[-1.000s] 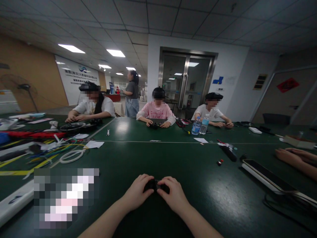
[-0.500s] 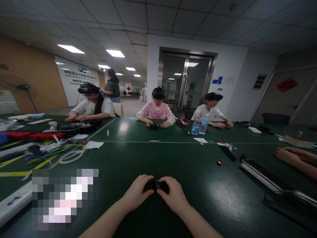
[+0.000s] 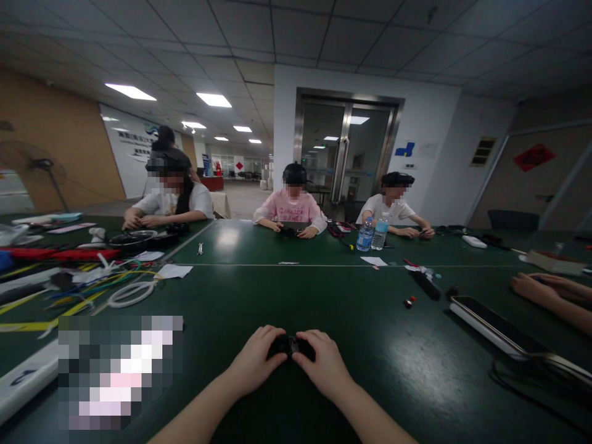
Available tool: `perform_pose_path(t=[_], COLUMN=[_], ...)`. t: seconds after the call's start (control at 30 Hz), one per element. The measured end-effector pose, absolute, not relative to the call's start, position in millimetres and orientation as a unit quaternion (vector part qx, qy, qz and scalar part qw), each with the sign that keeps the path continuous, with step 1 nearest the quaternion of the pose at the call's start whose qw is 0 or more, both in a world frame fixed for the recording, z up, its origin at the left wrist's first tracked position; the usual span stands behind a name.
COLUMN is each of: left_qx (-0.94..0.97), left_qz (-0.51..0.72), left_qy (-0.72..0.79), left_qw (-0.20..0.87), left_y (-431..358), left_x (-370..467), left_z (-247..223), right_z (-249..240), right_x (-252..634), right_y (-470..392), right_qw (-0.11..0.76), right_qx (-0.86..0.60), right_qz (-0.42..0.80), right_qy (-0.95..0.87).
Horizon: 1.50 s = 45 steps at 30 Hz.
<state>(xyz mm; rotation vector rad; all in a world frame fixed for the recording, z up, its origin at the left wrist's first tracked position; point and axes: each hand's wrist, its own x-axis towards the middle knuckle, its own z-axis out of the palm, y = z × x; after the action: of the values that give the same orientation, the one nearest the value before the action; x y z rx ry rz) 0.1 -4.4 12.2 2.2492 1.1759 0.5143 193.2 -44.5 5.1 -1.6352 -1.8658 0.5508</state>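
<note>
Between my hands, low in the middle of the view, is a black game controller [image 3: 291, 346], just over the green tabletop [image 3: 259, 296]. My left hand [image 3: 257, 356] closes round its left side, the thumb lying along the near face and the fingers curled over the far edge. On the other side my right hand [image 3: 325, 359] grips it the same way. Both thumbs point inward towards its centre. Much of the controller is covered by my fingers, and its buttons are too dark to make out.
Cables [image 3: 132, 294] and tools clutter the left, beside a white power strip [image 3: 28, 379]. Two water bottles [image 3: 372, 233] stand farther off. A phone-like device [image 3: 490, 327] lies at right, near another person's hands [image 3: 546, 296]. Several people with headsets sit opposite.
My hands keep the same grip on the controller, with no visible shift. In the background a standing person has moved left, behind the seated person there. The view has drifted very slightly.
</note>
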Motion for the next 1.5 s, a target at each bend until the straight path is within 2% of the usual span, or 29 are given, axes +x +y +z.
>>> perform_pose_path(t=[0.8,1.5], left_qx=[0.837,0.856], left_qz=[0.210,0.213], left_qy=[0.428,0.397], left_qw=[0.269,0.253], left_y=[-4.5,-1.7], left_x=[-1.4,-0.7], left_z=[10.6,7.8], right_z=[22.5,19.0], right_x=[188.1,188.0], right_y=[-52.6,-51.5], right_qw=[0.290,0.306], right_qx=[-0.634,-0.598], right_qz=[0.245,0.212], right_qy=[-0.673,-0.710])
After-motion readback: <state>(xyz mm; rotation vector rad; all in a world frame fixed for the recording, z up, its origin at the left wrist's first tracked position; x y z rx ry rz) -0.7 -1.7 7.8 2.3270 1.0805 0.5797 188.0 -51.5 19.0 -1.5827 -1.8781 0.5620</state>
